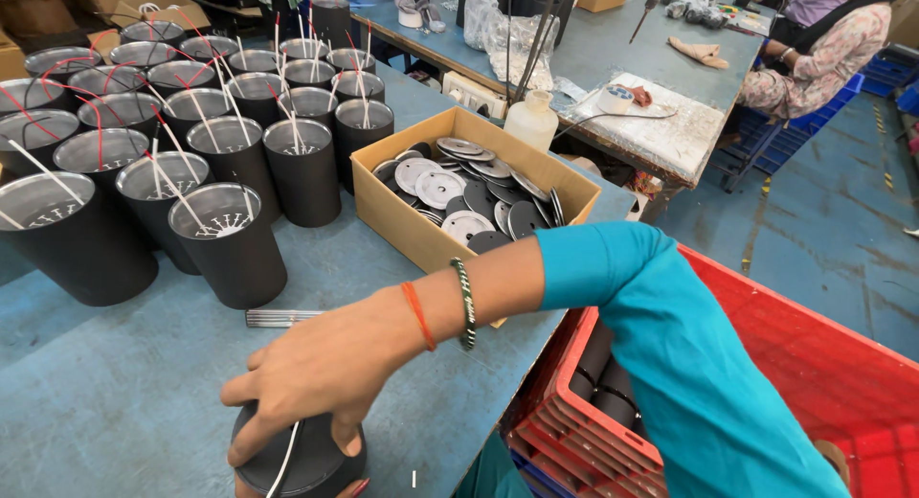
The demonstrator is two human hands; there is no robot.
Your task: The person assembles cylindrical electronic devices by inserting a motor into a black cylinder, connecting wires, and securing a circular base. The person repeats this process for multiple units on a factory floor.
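Head view looks down on a blue table (pixel 124 402) where the right hand (pixel 311 369) reaches across from the right, its fingers spread and curled over the top of a black cylinder (pixel 311 460) at the near edge. A thin white wire (pixel 284 464) runs down the front of that cylinder. Beneath the cylinder, fingertips of the left hand (pixel 349 486) just show at the bottom edge; how those fingers are set cannot be told. The right wrist wears an orange thread (pixel 418 315) and a dark bangle (pixel 465 304), with a teal sleeve (pixel 661 345) behind them. A small bundle of metal rods (pixel 278 317) lies just beyond the cylinder. Farther back and to the left of it stand many black cans (pixel 239 249) with silver insides and red and white wires. A cardboard box (pixel 402 220) of round metal discs (pixel 440 187) sits behind and to the right of the cylinder. A red crate (pixel 814 364) stands to its right, off the table.
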